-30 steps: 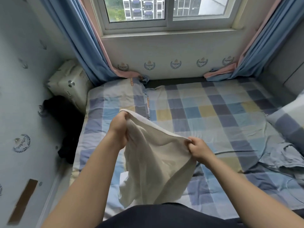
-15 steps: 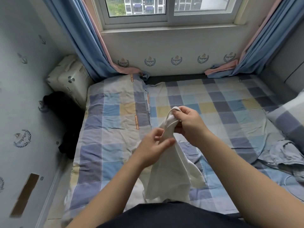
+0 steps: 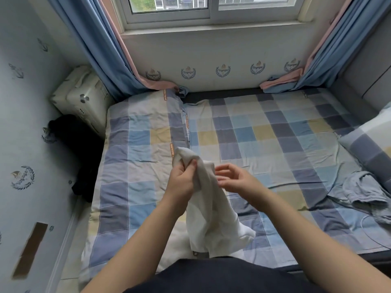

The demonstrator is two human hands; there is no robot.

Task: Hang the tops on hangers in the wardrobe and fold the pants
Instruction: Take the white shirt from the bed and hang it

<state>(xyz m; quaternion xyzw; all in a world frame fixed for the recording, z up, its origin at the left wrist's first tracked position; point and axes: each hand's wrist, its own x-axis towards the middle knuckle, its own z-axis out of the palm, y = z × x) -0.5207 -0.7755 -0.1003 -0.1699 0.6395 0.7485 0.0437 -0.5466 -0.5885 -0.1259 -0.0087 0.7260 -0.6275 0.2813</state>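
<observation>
A cream white garment (image 3: 209, 214) hangs doubled over in front of me, above the checked bed (image 3: 264, 140). My left hand (image 3: 182, 180) grips its bunched top edge in a fist. My right hand (image 3: 234, 178) hovers just to the right of the cloth with fingers relaxed and spread, holding nothing. The garment's lower end drapes down to the bed's near edge. A grey-blue garment (image 3: 364, 193) lies crumpled on the bed at the right.
A checked pillow (image 3: 372, 142) lies at the right edge. Dark clothing (image 3: 84, 157) is piled in the gap between bed and left wall, beside a cream case (image 3: 82, 98). Blue curtains (image 3: 95, 45) flank the window behind the bed.
The garment, first held spread between both hands, was brought together. My left hand took over the top edge and my right hand let go and opened.
</observation>
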